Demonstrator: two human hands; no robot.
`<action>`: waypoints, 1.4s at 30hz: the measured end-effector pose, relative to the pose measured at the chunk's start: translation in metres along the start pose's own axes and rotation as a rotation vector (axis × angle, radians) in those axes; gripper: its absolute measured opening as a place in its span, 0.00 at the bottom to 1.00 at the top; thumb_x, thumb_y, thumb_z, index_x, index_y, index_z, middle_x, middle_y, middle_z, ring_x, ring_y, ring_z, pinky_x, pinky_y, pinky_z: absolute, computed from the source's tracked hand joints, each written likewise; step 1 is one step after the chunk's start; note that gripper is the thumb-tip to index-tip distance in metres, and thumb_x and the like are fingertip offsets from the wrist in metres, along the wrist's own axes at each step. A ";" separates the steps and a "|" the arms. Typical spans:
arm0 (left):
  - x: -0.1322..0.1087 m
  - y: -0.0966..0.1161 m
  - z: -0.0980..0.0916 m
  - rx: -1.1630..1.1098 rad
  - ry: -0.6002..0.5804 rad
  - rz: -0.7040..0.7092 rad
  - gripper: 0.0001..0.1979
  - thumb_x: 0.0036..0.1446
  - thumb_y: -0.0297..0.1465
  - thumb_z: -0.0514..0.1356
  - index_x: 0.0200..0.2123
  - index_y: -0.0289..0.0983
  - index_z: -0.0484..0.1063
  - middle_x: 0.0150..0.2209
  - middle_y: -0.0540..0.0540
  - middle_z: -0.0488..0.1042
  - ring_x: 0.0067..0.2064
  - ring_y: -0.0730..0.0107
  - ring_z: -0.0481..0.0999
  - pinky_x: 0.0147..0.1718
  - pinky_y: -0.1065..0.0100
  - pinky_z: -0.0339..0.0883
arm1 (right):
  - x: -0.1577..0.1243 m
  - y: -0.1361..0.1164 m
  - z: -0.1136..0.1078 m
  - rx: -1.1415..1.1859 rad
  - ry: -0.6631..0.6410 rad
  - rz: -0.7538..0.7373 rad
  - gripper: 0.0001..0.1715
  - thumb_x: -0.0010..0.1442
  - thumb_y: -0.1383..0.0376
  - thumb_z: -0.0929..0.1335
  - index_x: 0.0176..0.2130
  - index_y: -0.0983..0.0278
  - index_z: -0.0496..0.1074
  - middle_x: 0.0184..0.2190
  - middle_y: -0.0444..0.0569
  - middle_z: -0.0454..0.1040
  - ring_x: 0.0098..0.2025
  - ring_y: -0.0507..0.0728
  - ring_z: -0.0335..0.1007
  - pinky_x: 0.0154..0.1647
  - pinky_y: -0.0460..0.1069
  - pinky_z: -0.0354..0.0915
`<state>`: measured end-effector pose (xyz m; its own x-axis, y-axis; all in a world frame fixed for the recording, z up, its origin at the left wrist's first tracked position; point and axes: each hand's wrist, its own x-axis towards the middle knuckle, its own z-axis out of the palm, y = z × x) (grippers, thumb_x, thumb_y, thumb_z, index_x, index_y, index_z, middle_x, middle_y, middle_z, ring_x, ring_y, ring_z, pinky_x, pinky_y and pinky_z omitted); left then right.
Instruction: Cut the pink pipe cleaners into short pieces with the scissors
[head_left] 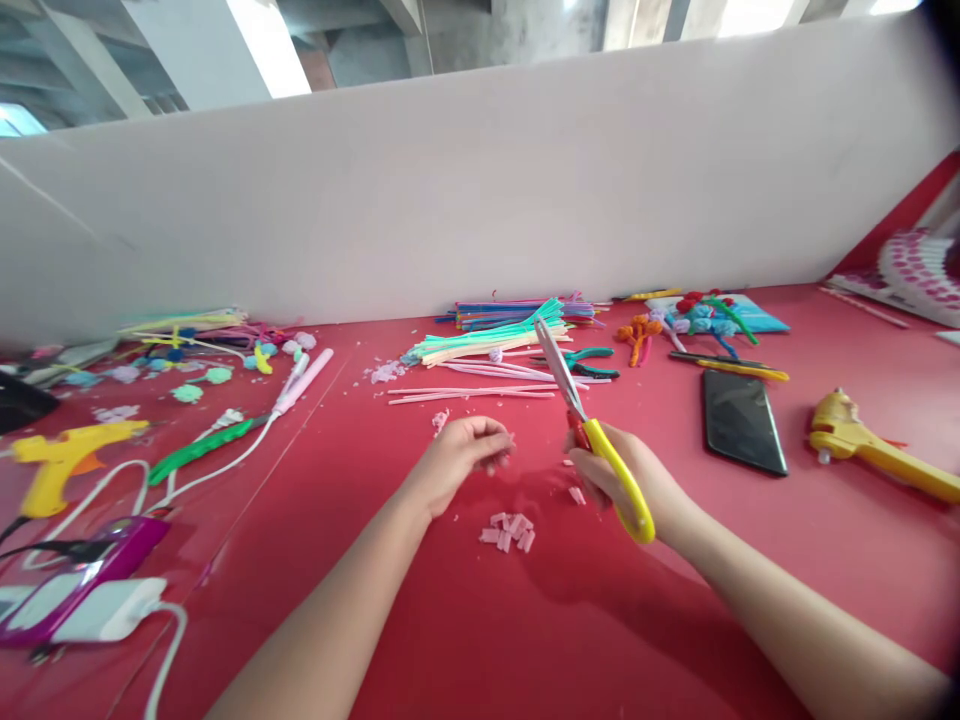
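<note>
Over the middle of the red table, my left hand (472, 446) is closed in a pinch. A small pink piece (511, 440) shows faintly at its fingertips, partly hidden. My right hand (626, 465) grips a pair of scissors (619, 470) with yellow handles, the blades pointing up and away and looking closed. Below and between the hands lies a little heap of short pink cut pieces (507, 532). Another pink scrap (577, 495) rests under my right hand. Beyond my left hand sits a tuft of pink fluff (440, 420).
Bundles of pipe cleaners (495, 340) and green-handled pliers (589, 362) lie at the back, before a white partition (480, 200). A phone (742, 420) and a yellow glue gun (862, 440) are on the right. Another glue gun (67, 460), cables and a purple power strip (112, 560) occupy the left.
</note>
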<state>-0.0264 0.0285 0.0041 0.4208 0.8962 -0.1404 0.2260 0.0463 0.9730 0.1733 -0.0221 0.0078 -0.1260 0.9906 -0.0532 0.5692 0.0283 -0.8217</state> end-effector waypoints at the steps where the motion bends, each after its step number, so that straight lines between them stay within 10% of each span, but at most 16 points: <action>1: -0.002 0.002 0.007 -0.097 -0.067 -0.044 0.10 0.48 0.35 0.55 0.28 0.33 0.67 0.23 0.48 0.68 0.24 0.76 0.66 0.26 0.73 0.59 | -0.001 -0.002 0.001 0.101 -0.042 0.026 0.09 0.53 0.60 0.56 0.30 0.62 0.59 0.13 0.37 0.59 0.15 0.48 0.56 0.18 0.43 0.52; 12: -0.012 0.004 0.029 -0.214 -0.164 -0.033 0.05 0.45 0.29 0.57 0.27 0.34 0.67 0.24 0.49 0.67 0.24 0.77 0.65 0.27 0.72 0.59 | -0.005 -0.008 0.012 0.043 0.042 0.007 0.10 0.50 0.60 0.58 0.24 0.63 0.60 0.13 0.38 0.60 0.15 0.46 0.54 0.16 0.42 0.48; 18: 0.003 -0.006 -0.013 0.591 0.406 0.111 0.06 0.47 0.33 0.55 0.30 0.41 0.68 0.21 0.51 0.67 0.23 0.72 0.65 0.24 0.72 0.53 | 0.003 0.003 -0.019 -0.224 0.088 0.086 0.10 0.49 0.60 0.59 0.23 0.64 0.62 0.12 0.39 0.59 0.14 0.47 0.55 0.16 0.43 0.46; 30: 0.009 -0.016 -0.027 0.973 0.467 0.248 0.11 0.47 0.24 0.52 0.34 0.41 0.69 0.39 0.45 0.67 0.41 0.65 0.67 0.42 0.66 0.56 | 0.017 0.020 -0.029 -0.558 0.086 0.088 0.14 0.49 0.57 0.59 0.21 0.63 0.62 0.18 0.47 0.67 0.19 0.50 0.59 0.19 0.44 0.47; 33: 0.003 -0.006 -0.018 0.884 0.342 0.376 0.10 0.45 0.26 0.55 0.33 0.40 0.70 0.43 0.45 0.63 0.47 0.64 0.63 0.47 0.65 0.53 | 0.014 0.016 -0.026 -0.548 0.131 0.087 0.14 0.50 0.56 0.59 0.21 0.63 0.60 0.16 0.45 0.65 0.18 0.49 0.57 0.19 0.44 0.46; 38: -0.015 0.009 0.000 0.626 -0.322 0.261 0.05 0.45 0.31 0.57 0.27 0.41 0.72 0.34 0.49 0.65 0.33 0.72 0.68 0.35 0.71 0.60 | 0.010 0.016 -0.019 -0.502 0.145 0.038 0.11 0.48 0.58 0.60 0.21 0.63 0.59 0.16 0.43 0.64 0.18 0.48 0.55 0.18 0.43 0.44; 42: -0.019 0.011 0.004 0.679 -0.381 0.164 0.06 0.41 0.34 0.60 0.26 0.40 0.70 0.32 0.49 0.65 0.29 0.72 0.67 0.28 0.72 0.59 | 0.010 0.019 -0.017 -0.473 0.132 0.032 0.11 0.48 0.58 0.60 0.22 0.63 0.59 0.17 0.43 0.64 0.18 0.48 0.54 0.18 0.43 0.44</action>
<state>-0.0284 0.0097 0.0165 0.7390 0.6498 -0.1779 0.5699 -0.4621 0.6795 0.1965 -0.0098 0.0017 -0.0157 0.9996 0.0239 0.8816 0.0251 -0.4714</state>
